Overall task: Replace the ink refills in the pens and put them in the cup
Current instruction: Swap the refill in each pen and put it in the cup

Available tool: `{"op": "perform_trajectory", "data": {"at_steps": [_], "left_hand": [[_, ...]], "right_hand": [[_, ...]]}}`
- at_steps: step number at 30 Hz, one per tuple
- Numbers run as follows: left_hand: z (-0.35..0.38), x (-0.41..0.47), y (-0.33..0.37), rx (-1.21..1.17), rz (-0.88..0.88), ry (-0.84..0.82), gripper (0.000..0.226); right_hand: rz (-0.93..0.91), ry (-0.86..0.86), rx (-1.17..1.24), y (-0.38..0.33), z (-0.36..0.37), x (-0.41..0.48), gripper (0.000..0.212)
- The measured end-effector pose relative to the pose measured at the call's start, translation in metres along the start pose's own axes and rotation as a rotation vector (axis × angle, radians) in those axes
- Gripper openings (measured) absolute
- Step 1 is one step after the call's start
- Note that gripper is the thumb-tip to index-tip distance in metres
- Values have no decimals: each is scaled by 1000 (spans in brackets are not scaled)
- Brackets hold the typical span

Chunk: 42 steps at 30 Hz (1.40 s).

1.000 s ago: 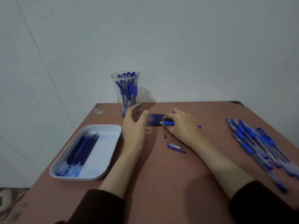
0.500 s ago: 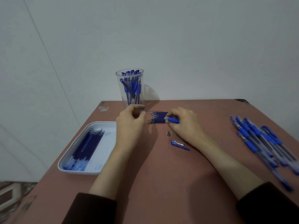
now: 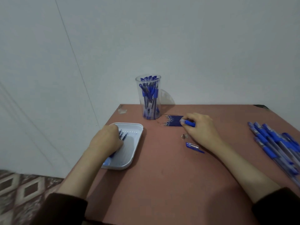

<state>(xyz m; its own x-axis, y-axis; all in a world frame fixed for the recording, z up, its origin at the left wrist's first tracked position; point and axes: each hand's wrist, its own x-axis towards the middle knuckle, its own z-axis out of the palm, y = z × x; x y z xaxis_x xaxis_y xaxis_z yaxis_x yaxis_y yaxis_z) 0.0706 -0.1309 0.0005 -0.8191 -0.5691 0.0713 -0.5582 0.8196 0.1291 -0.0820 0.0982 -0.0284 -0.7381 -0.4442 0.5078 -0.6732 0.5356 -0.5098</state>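
1. a reddish table (image 3: 162, 184) stands against a plain pale wall, with patterned floor showing at lower left.
2. a clear cup (image 3: 148, 97) at the back edge already holds many blue pens; a row of refills (image 3: 173, 121) lies just right of its base.
3. the right hand (image 3: 200, 128) is closed around a pen barrel (image 3: 188, 122), its open end beside the refill row.
4. the left hand (image 3: 106, 140) is down in the white tray (image 3: 136, 143), over the refills there; i cannot tell whether its fingers grip one.
5. a cap (image 3: 194, 146) and a small clear tip (image 3: 184, 136) lie loose near the right wrist; more pens (image 3: 276, 143) wait at far right.
6. risks, as i judge them: the right wrist could sweep the tip or cap off the table; the tray sits at the table's edge and a hard press could tip it; tray refills might get mixed with the row by the cup.
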Motion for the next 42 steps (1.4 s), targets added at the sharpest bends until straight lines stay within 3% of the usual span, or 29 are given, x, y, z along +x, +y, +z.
{"op": "perform_trajectory", "data": {"at_steps": [3, 5, 7, 10, 13, 16, 19, 22, 29, 42], "left_hand": [[-2, -7, 6, 41, 7, 25, 11], [-4, -11, 11, 52, -24, 37, 23], [-8, -12, 13, -67, -56, 81, 28], [-20, -10, 22, -647, -32, 144, 20], [-27, -10, 50, -1290, 50, 50, 4], [-15, -4, 83, -1635, 58, -31, 22], [3, 3, 109, -1845, -15, -23, 23], [16, 9, 119, -1974, -72, -4, 12], [19, 18, 117, -2123, -110, 116, 13], [22, 15, 120, -2110, -86, 107, 16]], "right_hand": [[5, -10, 4, -1, -2, -1, 9], [13, -13, 8, -1, -3, -1, 9], [16, -8, 14, -2, -4, -1, 9], [36, 1, 17, -4, -6, 0, 9], [85, -13, -24, -6, -10, 0, 7], [92, -41, -79, -7, -15, 1, 16], [73, -52, -25, -8, -19, 2, 29], [38, -92, 4, -8, -19, 3, 28], [0, -137, -58, -5, -15, 3, 23], [-35, -124, -76, -6, -14, 1, 19]]}}
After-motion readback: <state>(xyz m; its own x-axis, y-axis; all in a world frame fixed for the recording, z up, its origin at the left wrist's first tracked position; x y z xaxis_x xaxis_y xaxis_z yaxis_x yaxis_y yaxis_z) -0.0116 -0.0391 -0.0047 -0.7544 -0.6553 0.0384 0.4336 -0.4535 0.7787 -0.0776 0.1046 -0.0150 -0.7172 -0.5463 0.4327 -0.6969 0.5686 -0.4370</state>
